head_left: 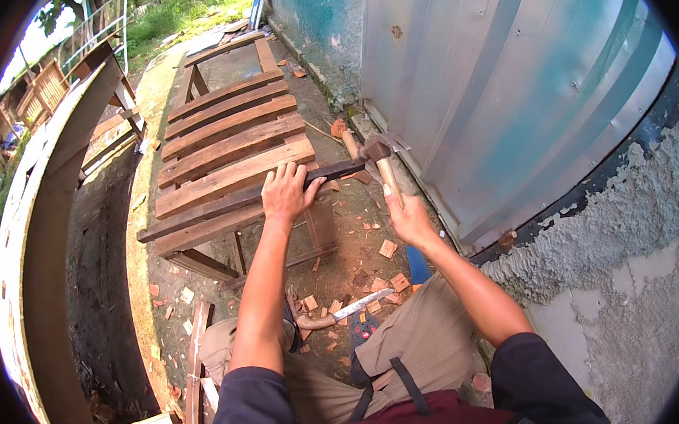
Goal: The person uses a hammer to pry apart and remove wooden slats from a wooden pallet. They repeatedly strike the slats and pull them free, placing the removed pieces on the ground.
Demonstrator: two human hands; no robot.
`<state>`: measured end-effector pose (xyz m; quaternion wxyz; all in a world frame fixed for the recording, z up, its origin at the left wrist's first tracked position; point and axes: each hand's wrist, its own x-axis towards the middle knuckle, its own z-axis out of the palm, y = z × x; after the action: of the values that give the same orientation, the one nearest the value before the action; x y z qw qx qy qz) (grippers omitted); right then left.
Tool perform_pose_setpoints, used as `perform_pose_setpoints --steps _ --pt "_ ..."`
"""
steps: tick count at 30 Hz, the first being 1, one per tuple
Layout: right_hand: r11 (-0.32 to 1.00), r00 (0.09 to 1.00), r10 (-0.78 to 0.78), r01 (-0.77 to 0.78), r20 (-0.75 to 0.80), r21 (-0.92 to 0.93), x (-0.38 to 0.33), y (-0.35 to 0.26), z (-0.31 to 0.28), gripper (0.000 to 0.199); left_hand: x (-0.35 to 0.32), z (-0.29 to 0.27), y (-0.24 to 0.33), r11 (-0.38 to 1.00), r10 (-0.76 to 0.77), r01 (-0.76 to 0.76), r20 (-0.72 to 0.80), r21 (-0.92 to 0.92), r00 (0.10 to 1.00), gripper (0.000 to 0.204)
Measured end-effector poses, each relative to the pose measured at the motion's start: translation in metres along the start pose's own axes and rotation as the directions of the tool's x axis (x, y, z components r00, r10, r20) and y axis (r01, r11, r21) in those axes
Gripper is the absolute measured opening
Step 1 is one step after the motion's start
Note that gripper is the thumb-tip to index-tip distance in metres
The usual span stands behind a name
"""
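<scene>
My left hand (285, 194) grips a long dark wooden strip (221, 209), fingers over its top and thumb along the near side. This strip lies across the near end of a slatted wooden bench (232, 145), and its right end juts past the frame. In my right hand (411, 219) is a hammer (384, 169), held by its pale wooden handle. The hammer's head is at the strip's right end; whether they touch I cannot tell. Below, a large knife (354, 309) with a wooden handle lies on the ground by my foot.
A corrugated metal sheet (488, 83) and a rough wall (615, 216) stand close on the right. Wood chips (388, 248) litter the concrete. A blue flat object (418, 265) lies near my right leg. On the left are a large curved-looking board (43, 256) and a narrow plank (195, 356).
</scene>
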<state>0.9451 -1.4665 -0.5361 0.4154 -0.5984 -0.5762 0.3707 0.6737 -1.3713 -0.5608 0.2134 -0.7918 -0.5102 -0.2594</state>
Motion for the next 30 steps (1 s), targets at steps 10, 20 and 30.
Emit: perform_pose_setpoints --steps 10,20,30 --pt "0.8 0.896 -0.316 0.429 -0.312 0.419 0.003 -0.069 -0.005 0.052 -0.007 0.006 -0.001 0.999 -0.032 0.032 -0.039 -0.004 0.999 0.048" --pt "0.918 0.992 -0.088 0.114 -0.086 0.379 -0.007 -0.073 0.001 0.054 -0.007 -0.002 -0.005 0.998 -0.047 0.047 0.005 -0.033 0.999 0.047" --pt "0.992 0.996 -0.045 0.036 -0.072 -0.117 0.006 -0.038 0.017 0.063 -0.004 0.0 -0.006 0.999 -0.014 0.014 -0.023 -0.032 1.0 0.048"
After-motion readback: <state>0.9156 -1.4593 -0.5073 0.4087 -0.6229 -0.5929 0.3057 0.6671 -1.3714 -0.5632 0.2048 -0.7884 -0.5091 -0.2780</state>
